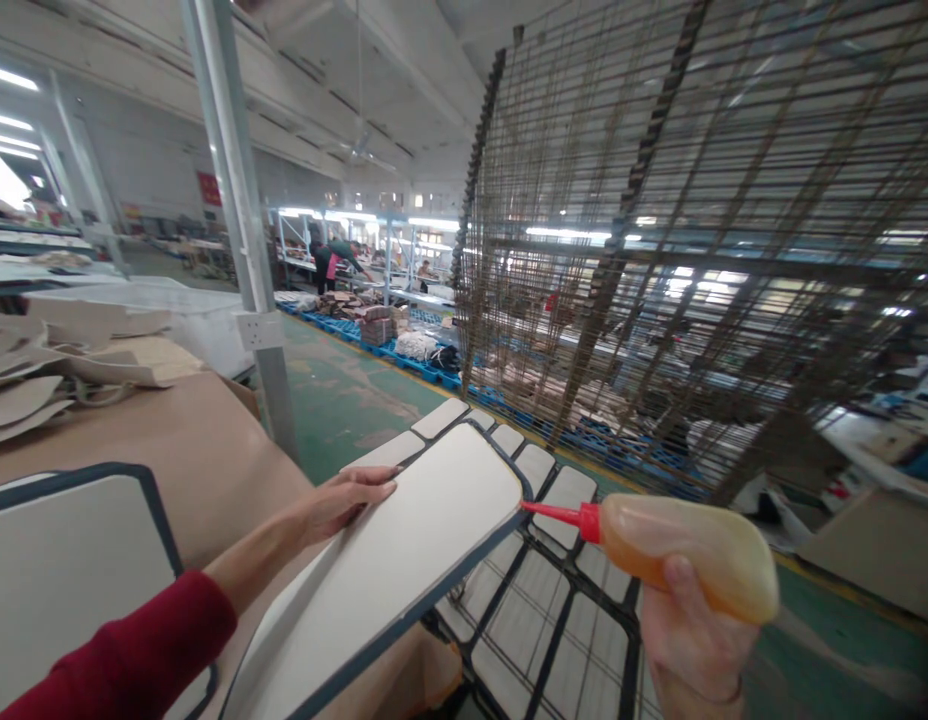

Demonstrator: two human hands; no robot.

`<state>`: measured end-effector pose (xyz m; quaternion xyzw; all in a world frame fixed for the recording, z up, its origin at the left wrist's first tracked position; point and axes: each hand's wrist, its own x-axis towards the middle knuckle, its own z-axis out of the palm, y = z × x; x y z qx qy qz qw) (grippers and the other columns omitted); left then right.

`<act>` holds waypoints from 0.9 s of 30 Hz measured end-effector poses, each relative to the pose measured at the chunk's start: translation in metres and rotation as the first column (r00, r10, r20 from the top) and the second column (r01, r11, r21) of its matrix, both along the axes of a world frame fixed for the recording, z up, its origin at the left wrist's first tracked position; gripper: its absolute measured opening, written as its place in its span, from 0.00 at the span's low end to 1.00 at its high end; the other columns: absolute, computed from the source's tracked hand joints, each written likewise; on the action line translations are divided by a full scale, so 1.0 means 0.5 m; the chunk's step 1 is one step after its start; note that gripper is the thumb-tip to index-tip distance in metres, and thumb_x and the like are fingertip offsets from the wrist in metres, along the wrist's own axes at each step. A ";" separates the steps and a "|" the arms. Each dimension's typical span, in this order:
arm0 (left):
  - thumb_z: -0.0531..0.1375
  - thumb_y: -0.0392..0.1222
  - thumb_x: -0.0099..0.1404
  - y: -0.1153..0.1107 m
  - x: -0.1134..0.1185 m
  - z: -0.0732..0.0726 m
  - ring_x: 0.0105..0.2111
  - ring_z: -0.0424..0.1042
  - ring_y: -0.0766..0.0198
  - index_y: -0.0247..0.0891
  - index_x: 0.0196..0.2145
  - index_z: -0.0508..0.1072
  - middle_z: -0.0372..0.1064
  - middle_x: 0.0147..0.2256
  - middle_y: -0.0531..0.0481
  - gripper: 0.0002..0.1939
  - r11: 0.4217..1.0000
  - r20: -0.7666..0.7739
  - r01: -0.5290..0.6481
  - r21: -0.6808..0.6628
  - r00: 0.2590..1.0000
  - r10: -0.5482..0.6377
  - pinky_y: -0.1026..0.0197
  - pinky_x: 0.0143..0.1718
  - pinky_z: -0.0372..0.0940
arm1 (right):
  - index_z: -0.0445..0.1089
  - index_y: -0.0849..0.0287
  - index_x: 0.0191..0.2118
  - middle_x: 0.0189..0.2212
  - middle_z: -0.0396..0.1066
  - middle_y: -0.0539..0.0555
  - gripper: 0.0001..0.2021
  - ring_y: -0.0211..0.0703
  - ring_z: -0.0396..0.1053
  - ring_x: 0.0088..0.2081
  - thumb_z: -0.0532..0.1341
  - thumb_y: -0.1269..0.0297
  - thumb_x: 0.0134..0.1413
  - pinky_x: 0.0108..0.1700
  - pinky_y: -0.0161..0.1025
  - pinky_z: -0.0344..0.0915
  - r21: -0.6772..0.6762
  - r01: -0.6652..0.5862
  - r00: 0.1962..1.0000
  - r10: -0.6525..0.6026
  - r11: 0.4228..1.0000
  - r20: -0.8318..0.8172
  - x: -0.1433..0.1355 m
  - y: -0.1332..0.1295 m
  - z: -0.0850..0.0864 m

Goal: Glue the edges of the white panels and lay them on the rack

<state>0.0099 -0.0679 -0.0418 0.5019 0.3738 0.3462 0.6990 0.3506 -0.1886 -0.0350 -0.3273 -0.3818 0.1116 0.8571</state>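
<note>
My left hand point(351, 497) is closed on the far left edge of a white panel point(404, 560) with a dark blue border, thumb on top and fingers partly hidden. The panel is held tilted over the table's edge. In my right hand point(693, 620) is a squeeze bottle point(681, 550) of amber liquid, lying nearly level. Its red nozzle point(554, 513) points left, the tip at the panel's rounded far right corner, where a thin yellowish line runs along the border.
Another dark-edged white panel point(66, 590) lies on the brown table point(231, 440) at left. Pale cut pieces point(29, 390) are heaped behind it. Several similar panels rest on a low rack point(524, 600). A tall wire rack point(621, 250) stands at right, a metal post point(243, 220) ahead. A person point(333, 265) bends far off.
</note>
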 end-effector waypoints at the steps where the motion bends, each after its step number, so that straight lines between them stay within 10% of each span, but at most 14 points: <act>1: 0.73 0.48 0.48 -0.005 0.002 -0.002 0.32 0.77 0.60 0.36 0.43 0.79 0.79 0.36 0.45 0.25 1.000 0.005 -0.010 -0.009 1.000 0.010 0.65 0.34 0.69 | 0.72 0.47 0.45 0.49 0.72 0.43 0.20 0.45 0.63 0.58 0.72 0.65 0.43 0.61 0.42 0.61 0.015 0.011 1.000 -0.011 1.000 -0.018 -0.005 0.002 0.002; 12: 0.75 0.47 0.44 -0.033 0.014 -0.044 0.30 0.76 0.63 0.37 0.42 0.79 0.79 0.33 0.47 0.26 0.983 0.088 -0.128 -0.133 0.986 0.140 0.66 0.32 0.69 | 0.74 0.54 0.33 0.38 0.77 0.47 0.13 0.44 0.70 0.51 0.75 0.66 0.38 0.52 0.34 0.68 -0.039 0.115 0.991 -0.118 0.993 -0.070 -0.049 0.016 0.003; 27: 0.76 0.48 0.42 -0.044 0.013 -0.041 0.27 0.75 0.65 0.36 0.43 0.78 0.79 0.31 0.48 0.30 0.968 0.135 -0.187 -0.166 0.968 0.210 0.68 0.27 0.68 | 0.72 0.57 0.42 0.43 0.75 0.52 0.19 0.54 0.68 0.53 0.73 0.63 0.41 0.51 0.50 0.71 -0.035 0.032 0.999 -0.031 0.999 0.010 -0.075 0.036 -0.018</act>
